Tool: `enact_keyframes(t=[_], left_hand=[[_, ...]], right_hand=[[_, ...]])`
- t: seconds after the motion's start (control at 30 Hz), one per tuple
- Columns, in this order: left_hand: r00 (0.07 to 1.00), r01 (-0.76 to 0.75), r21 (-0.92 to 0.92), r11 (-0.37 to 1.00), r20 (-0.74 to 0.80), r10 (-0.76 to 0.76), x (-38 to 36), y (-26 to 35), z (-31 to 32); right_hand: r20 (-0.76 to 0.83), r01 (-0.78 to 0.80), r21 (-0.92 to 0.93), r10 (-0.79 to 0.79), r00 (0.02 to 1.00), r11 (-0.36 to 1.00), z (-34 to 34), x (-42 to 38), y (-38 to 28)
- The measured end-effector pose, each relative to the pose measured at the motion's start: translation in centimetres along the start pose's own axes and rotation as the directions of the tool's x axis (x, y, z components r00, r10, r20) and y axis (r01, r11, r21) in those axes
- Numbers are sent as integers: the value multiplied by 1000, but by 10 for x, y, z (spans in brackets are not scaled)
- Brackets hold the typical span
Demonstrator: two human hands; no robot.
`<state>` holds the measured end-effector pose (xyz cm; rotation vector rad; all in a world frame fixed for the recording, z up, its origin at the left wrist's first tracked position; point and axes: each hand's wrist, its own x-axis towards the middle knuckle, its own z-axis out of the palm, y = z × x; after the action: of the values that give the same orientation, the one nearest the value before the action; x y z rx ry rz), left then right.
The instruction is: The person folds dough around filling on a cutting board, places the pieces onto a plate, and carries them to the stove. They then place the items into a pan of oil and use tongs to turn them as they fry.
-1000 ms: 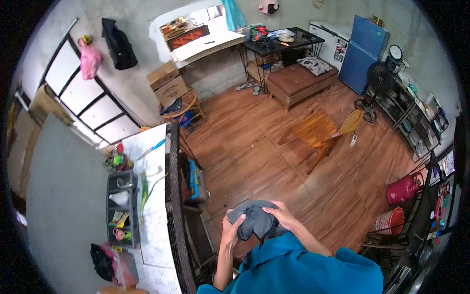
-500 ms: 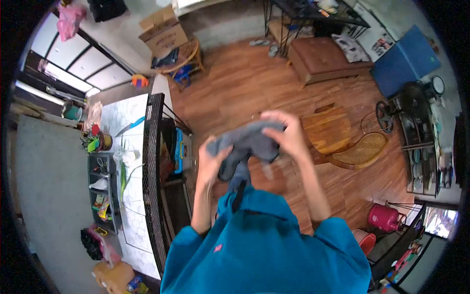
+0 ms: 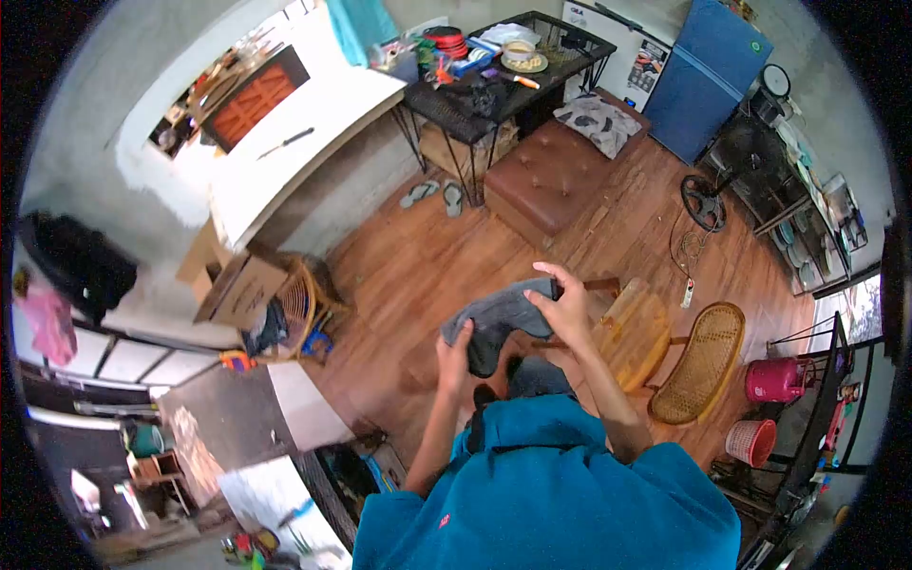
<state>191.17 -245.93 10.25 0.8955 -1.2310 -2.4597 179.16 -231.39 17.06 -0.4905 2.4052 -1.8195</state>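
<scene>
A dark grey piece of cloth (image 3: 499, 318), bunched and bent with one part hanging down, is stretched between my two hands in front of my body. I cannot make out its exact kind. My left hand (image 3: 454, 359) closes on its left end, thumb on top. At the upper right end, my right hand (image 3: 566, 312) pinches it between the thumb and fingers. The cloth is held up over the wooden floor, apart from any furniture.
To the right stand a wooden stool (image 3: 638, 334) and a woven-seat chair (image 3: 703, 361). Ahead are a brown padded bench (image 3: 541, 180), sandals (image 3: 452, 198) and a black table (image 3: 570, 47). A cardboard box (image 3: 242, 290) sits at left; the white-topped counter (image 3: 271, 494) is lower left.
My view has turned and shifted forward, bringing the window ledge and black table into fuller sight. Both hands keep hold of the cloth, which now hangs lower on its left side.
</scene>
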Motion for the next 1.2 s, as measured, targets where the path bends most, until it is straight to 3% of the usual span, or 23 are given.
enact_keyframes(t=[0.03,0.07,0.13,0.2,0.23,0.3,0.33,0.37,0.43,0.47,0.5,0.57,0.6,0.67,0.7,0.77,0.8,0.9,0.97,1.03,1.07,1.1,1.2], left_hand=[[997,-82,147,986,6,82,33,-7,9],[998,-49,129,990,-36,54,59,-8,29],[996,-26,120,992,-78,36,112,-8,65],[986,166,-351,922,81,-146,170,-8,95],[988,151,-339,929,82,-131,202,-5,109],[991,-62,-328,943,94,98,254,8,141],[960,-42,-436,899,231,157,272,16,147],[965,-40,-425,904,218,145,300,30,154],[977,-213,-69,975,14,215,356,56,173],[990,-139,-234,962,-1,142,375,69,182],[993,-120,-226,967,-42,113,389,86,194],[994,-88,-290,953,-87,65,430,103,196],[993,-79,-295,952,-105,50,456,106,195],[991,-57,-260,964,-133,23,501,116,200],[990,-44,-227,973,-137,13,527,122,203],[987,7,-189,982,-158,-38,577,138,216],[984,58,-197,979,-153,-89,604,144,219],[981,175,-179,968,-52,-187,682,164,224],[904,418,-321,850,238,-355,743,175,231],[913,342,7,940,235,-334,756,262,313],[912,268,189,945,267,-312,768,288,347],[875,291,217,932,333,-351,792,279,352],[777,420,192,887,428,-461,839,247,347]], right_hand=[[-56,48,-154,-57,997,987,8,27,2],[-44,-7,-186,-2,999,983,15,54,4],[91,-57,-73,63,994,996,31,109,31],[264,-69,-78,87,960,995,41,163,33],[364,-88,-87,114,924,992,43,192,31],[490,-173,126,90,867,977,52,251,48],[555,-239,191,96,826,952,52,280,56],[616,-307,250,94,782,918,52,312,58],[636,-293,342,10,771,893,51,385,58],[651,-286,339,-4,759,896,50,417,56],[663,-308,320,20,749,896,45,447,60],[586,-181,458,-142,798,870,45,510,72],[593,-201,453,-126,795,869,44,544,85],[411,-100,260,-16,911,960,43,611,125],[403,-109,257,-4,915,960,45,637,148],[155,-151,17,146,977,988,56,680,188],[146,-162,14,158,977,987,66,697,196],[-11,-176,-41,175,984,984,94,743,213],[-84,-138,-83,131,988,987,116,770,231],[-15,-209,63,210,977,976,117,802,239],[14,-341,189,345,939,921,112,814,225],[58,-451,318,458,887,834,103,824,209],[-32,-396,439,454,890,807,82,828,201]])
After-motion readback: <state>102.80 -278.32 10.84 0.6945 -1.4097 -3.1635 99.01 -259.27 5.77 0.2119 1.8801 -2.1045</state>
